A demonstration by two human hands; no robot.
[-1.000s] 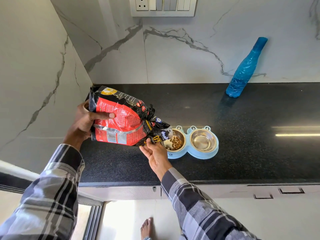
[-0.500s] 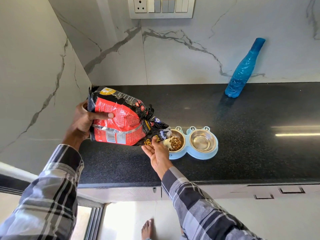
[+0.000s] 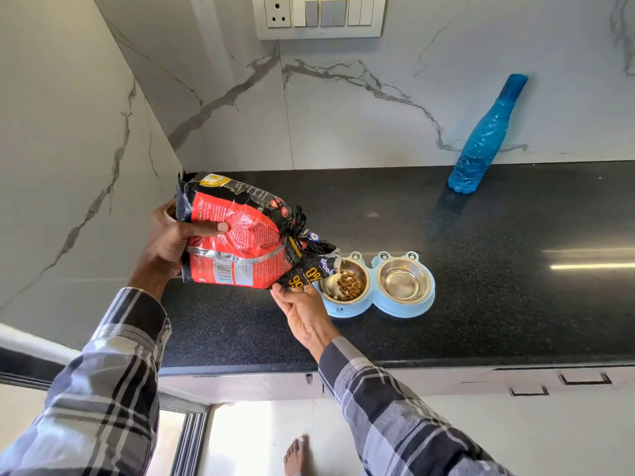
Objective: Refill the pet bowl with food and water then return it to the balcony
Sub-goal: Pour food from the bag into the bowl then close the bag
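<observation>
A light-blue double pet bowl with two steel cups stands on the black counter. Its left cup holds a small heap of brown kibble; the right cup looks bare. A red and black pet food bag is tilted with its open mouth over the left cup. My left hand grips the bag's bottom end. My right hand holds the bag's lower edge near the mouth, just left of the bowl. A blue water bottle stands at the back right, against the wall.
The black granite counter runs to the right, with marble walls behind and on the left. A switch panel sits high on the back wall. Drawers lie below the counter edge. My bare foot is on the floor.
The bag stays tilted over the left cup in both hands. The stream of falling kibble seen a second ago has stopped, and the heap in the cup looks slightly bigger.
</observation>
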